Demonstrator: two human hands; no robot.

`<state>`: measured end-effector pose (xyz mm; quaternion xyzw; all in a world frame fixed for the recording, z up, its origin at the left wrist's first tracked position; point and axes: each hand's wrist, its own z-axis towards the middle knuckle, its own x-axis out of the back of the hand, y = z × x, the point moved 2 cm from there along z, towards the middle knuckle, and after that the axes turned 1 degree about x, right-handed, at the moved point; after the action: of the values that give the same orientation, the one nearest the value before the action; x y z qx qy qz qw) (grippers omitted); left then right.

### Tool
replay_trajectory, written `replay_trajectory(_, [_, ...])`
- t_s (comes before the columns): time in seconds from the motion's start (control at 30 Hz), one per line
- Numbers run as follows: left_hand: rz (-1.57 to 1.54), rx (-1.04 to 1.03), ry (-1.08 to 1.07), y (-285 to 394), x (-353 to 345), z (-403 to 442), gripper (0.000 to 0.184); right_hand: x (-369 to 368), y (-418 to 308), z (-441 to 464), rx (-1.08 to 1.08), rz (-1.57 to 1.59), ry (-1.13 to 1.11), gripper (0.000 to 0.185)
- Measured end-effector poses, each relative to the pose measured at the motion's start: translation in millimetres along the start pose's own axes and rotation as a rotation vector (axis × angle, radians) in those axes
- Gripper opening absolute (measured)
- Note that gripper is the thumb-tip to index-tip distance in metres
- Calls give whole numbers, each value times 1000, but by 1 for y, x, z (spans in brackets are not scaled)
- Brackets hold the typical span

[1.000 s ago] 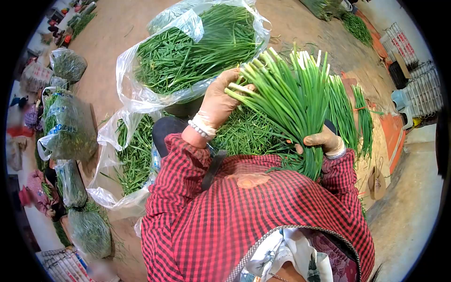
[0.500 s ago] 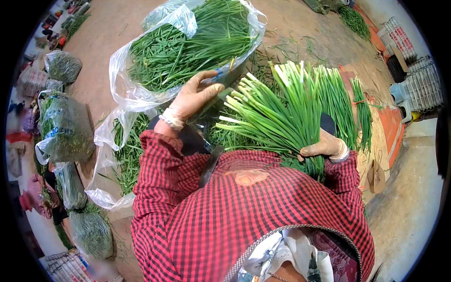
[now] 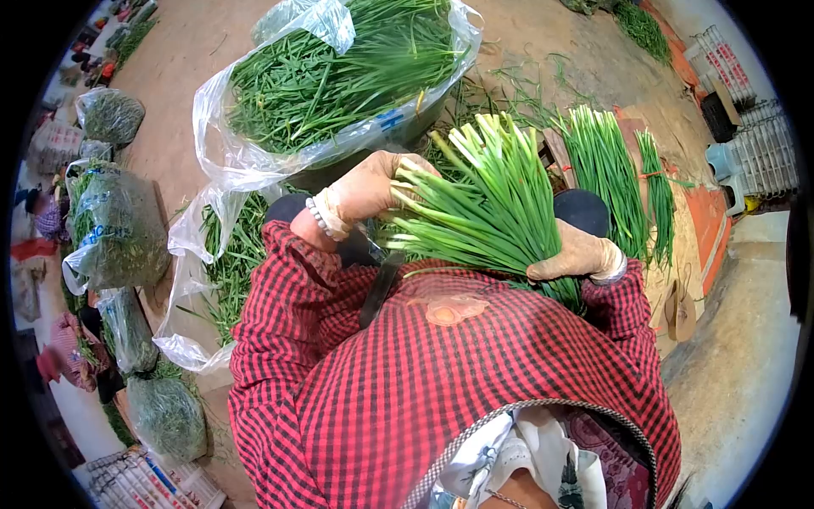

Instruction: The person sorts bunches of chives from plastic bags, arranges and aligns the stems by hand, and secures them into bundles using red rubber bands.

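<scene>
A fanned bunch of garlic chives (image 3: 500, 199) lies across my lap, pale stem ends pointing up and to the left. My right hand (image 3: 572, 253), in a thin glove, is wrapped round its green leafy part. My left hand (image 3: 373, 184), also gloved, has its fingers pinched at the pale stem ends on the bunch's left side; its fingertips are partly hidden by the stalks. Right of the bunch lie more straightened chives (image 3: 602, 182) and a slim bundle (image 3: 655, 199) with a red tie.
A big clear plastic bag (image 3: 212, 140) full of loose chives stands ahead of me. A second open bag (image 3: 182, 327) of chives sits by my left side. Several filled bags (image 3: 119, 229) line the far left. Crates (image 3: 759, 148) and a sandal (image 3: 678, 311) are on the right.
My left hand has moved right from the big bag's edge to the stem ends, and its fingers have closed there. The bunch and my right hand have shifted slightly left.
</scene>
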<state>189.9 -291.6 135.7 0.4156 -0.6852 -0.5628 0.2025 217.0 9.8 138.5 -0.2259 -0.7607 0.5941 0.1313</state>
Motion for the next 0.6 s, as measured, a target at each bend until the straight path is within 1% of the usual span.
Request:
replay_trajectory(0.03, [-57, 3, 75, -4, 1, 1, 21, 1, 3, 0, -14, -18, 5, 50])
replay_trajectory(0.07, [-30, -32, 148, -4, -1, -1, 17, 2, 5, 1, -29, -37, 10, 48])
replay_trajectory(0.1, [-31, -30, 148, -3, -4, -3, 17, 2, 4, 0, -30, -35, 9, 48])
replay_trajectory(0.17, [-26, -48, 262, -1, -5, -7, 16, 2, 1, 0, -61, -28, 36, 46])
replay_trajectory(0.2, [-53, -107, 283, -5, -4, -8, 17, 2, 2, 0, -66, -33, 51, 47])
replay_trajectory(0.23, [-53, -104, 283, -5, -3, -9, 17, 2, -1, 0, -66, -29, 51, 47])
replay_trajectory(0.3, [30, -57, 498, -5, 6, -12, 20, 0, -8, 0, -124, -34, 43, 47])
replay_trajectory(0.33, [87, -139, 578, -7, 15, -14, 19, 1, -8, -2, -124, -32, 45, 47])
replay_trajectory(0.37, [133, -120, 672, -4, 27, -20, 20, 2, -7, -5, -160, -33, 71, 47])
replay_trajectory(0.43, [445, -89, 859, -16, 60, -31, 20, 3, -6, -10, -196, -30, 100, 48])
replay_trajectory(0.5, [1011, 136, 1078, -21, 89, -47, 23, 3, -7, -13, -225, -40, 126, 48])
replay_trajectory(0.57, [1181, 395, 1118, -25, 113, -59, 26, 2, -7, -14, -208, -29, 135, 48])
replay_trajectory(0.6, [1244, 471, 1134, -29, 123, -65, 27, 1, -7, -16, -195, -18, 142, 48])
